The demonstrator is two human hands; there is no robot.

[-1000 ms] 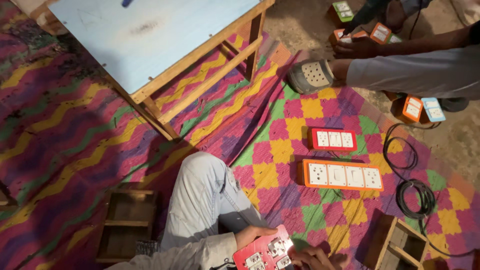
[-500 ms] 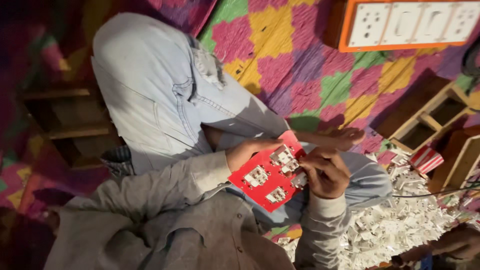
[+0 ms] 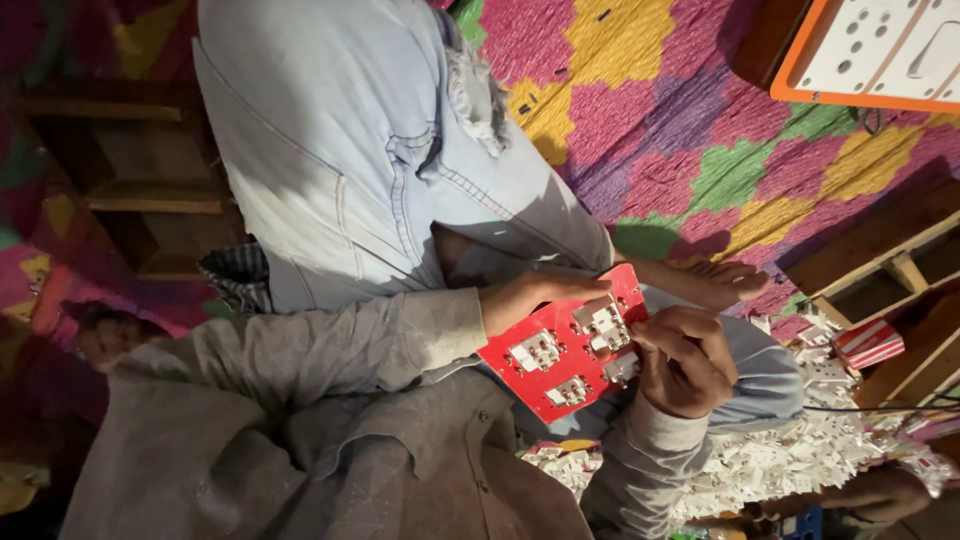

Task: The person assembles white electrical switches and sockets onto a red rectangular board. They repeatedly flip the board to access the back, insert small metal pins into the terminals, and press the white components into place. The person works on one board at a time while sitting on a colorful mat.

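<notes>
Slippage looks likeliest: left hand (image 3: 535,295) grips only the red switch plate's (image 3: 560,345) edge while right hand (image 3: 685,360) pinches a white switch module (image 3: 620,368), which could tilt.

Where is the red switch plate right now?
In the head view, lower centre: the red switch plate sits over the lap, held between the left hand and right hand.

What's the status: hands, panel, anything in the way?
Left hand holds red panel by its top edge. Right hand pinches a white switch on it. Nothing blocking.
</notes>
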